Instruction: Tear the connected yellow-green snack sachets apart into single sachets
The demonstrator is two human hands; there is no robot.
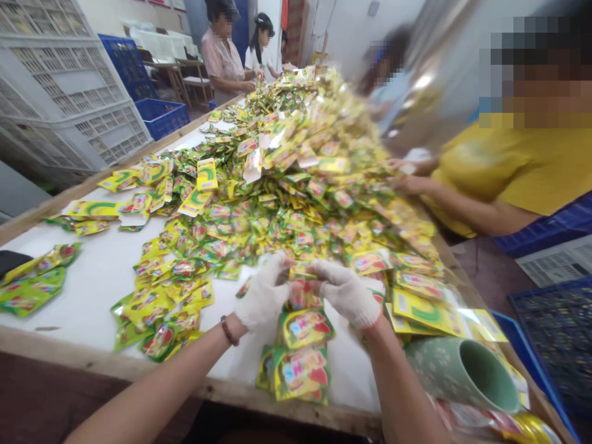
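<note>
My left hand (264,295), in a white glove with bare fingertips, is closed with its fingers curled toward the other hand. My right hand (348,292), gloved the same way, faces it from the right. Between their fingertips is a small yellow-green packet (301,271), partly covered by the fingers and a little blurred. Just below the hands, a row of overlapping packets with watermelon pictures (303,372) runs toward the table's near edge. Loose packets (155,308) lie left of my left hand, and a large heap of them (287,203) rises beyond both hands.
Flat yellow boxes (428,311) and a green flowered cup on its side (439,370) lie at right. The wooden table edge (92,364) runs along the front. A co-worker in yellow (499,166) sits at right; others work farther back. White crates (69,80) stand at left.
</note>
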